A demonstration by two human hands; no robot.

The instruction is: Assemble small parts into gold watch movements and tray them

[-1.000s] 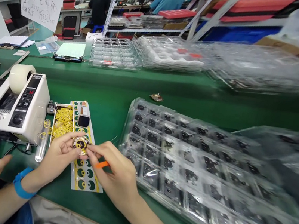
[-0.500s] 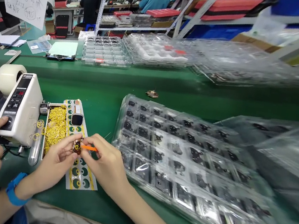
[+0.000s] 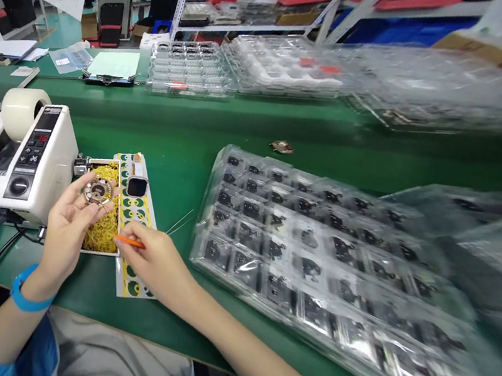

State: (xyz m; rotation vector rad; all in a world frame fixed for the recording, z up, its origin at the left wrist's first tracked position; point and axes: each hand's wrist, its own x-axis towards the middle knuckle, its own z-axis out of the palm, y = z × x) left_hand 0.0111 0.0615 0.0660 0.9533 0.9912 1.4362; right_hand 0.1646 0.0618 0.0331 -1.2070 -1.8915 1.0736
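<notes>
My left hand (image 3: 64, 228), with a blue band at the wrist, grips a round gold-rimmed metal part (image 3: 99, 190) between thumb and fingers. The part looks like a small watch-like mechanism, tilted toward me above a white box (image 3: 120, 213) of yellow ring-shaped pieces (image 3: 102, 239). Just right of that box, my right hand (image 3: 156, 262) pinches a slim orange stick-like tool (image 3: 130, 241), its tip pointing left at the box's edge. Beneath the right hand lies a sheet of green and yellow stickers (image 3: 133, 287), with a dark square-faced device (image 3: 137, 186) on it.
A white tape dispenser (image 3: 47, 168) with a tape roll (image 3: 22, 113) stands left. Stacked clear trays (image 3: 268, 260) of dark parts fill the right. Another metal part (image 3: 282, 147) lies behind them. More plastic trays (image 3: 193, 71) and a clipboard (image 3: 112, 66) line the back ledge.
My left hand has moved up and left with the metal part, away from the orange tool. My right hand moved slightly left. Another person's hand on the dispenser's knob has gone.
</notes>
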